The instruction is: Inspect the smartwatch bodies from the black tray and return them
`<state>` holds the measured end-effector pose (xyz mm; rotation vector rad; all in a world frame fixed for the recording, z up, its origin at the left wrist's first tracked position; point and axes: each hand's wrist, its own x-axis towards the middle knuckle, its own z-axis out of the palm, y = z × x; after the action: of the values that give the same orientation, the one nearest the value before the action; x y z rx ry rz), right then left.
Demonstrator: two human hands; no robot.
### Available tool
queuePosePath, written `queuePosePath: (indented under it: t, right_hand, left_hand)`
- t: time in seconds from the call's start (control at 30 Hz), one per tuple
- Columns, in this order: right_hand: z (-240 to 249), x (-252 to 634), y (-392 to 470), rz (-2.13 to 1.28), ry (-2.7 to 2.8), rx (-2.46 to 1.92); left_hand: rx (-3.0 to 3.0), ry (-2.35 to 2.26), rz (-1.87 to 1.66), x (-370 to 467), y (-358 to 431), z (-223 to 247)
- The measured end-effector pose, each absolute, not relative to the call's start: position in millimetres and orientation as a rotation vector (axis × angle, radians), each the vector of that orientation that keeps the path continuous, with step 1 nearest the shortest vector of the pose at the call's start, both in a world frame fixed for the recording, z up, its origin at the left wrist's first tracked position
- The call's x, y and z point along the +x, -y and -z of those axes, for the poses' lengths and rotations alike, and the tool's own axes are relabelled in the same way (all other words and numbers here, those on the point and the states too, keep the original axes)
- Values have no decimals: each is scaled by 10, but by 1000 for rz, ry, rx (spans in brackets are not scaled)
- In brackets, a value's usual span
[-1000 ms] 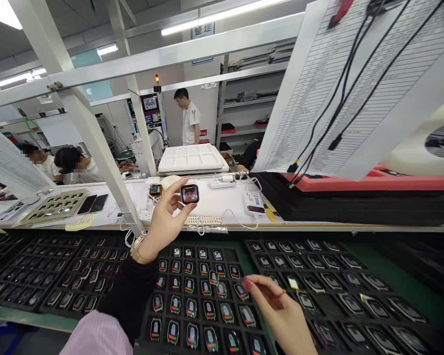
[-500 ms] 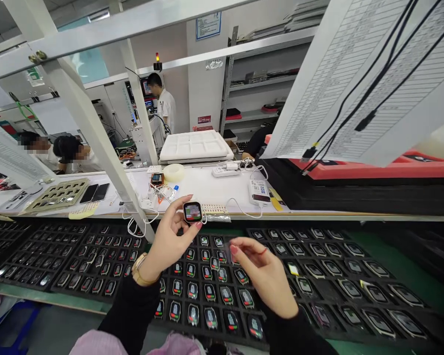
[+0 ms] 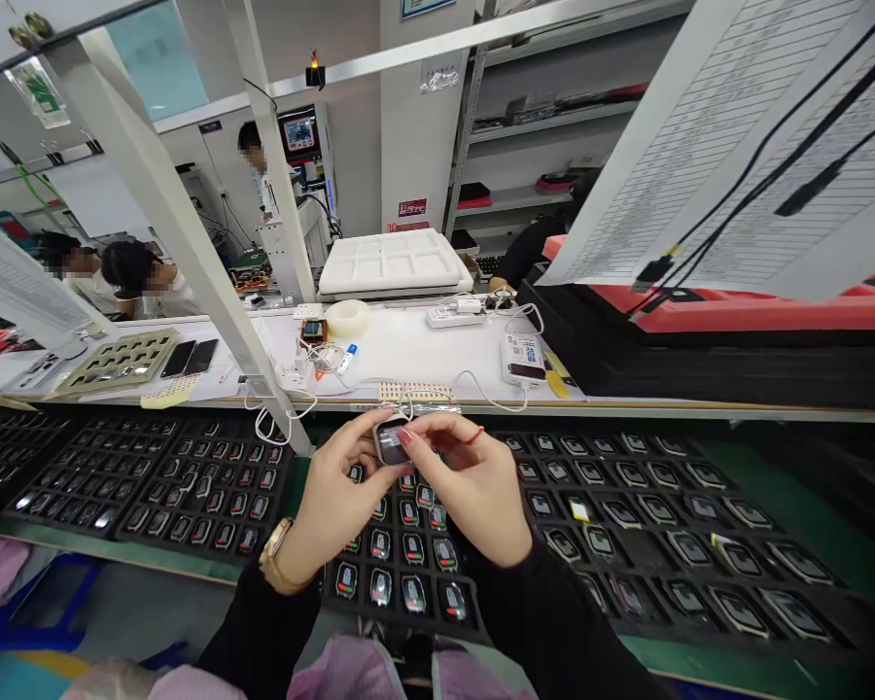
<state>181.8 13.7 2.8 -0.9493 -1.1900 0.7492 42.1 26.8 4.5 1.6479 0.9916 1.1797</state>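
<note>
Above the black tray (image 3: 211,486) of lit smartwatch bodies, left hand (image 3: 335,491) and right hand (image 3: 473,486) both pinch one smartwatch body (image 3: 389,442); inspection underway, rows remaining.

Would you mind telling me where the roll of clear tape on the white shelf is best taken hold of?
Take the tape roll by its outer rim from above, fingers on opposite sides. It lies flat on the white shelf, so its round wall is exposed all around.
</note>
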Motion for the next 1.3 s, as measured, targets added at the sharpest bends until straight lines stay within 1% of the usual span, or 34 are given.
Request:
queuePosePath:
  t: [0.37,1.3]
  right_hand:
    - [37,1741,-107,-662,1119,-905]
    - [109,1772,-124,-615,1193,-872]
  left_hand:
    - [1623,-984,-1241,455,-210,-14]
    - [1666,-1066,-1228,479,-170,1]
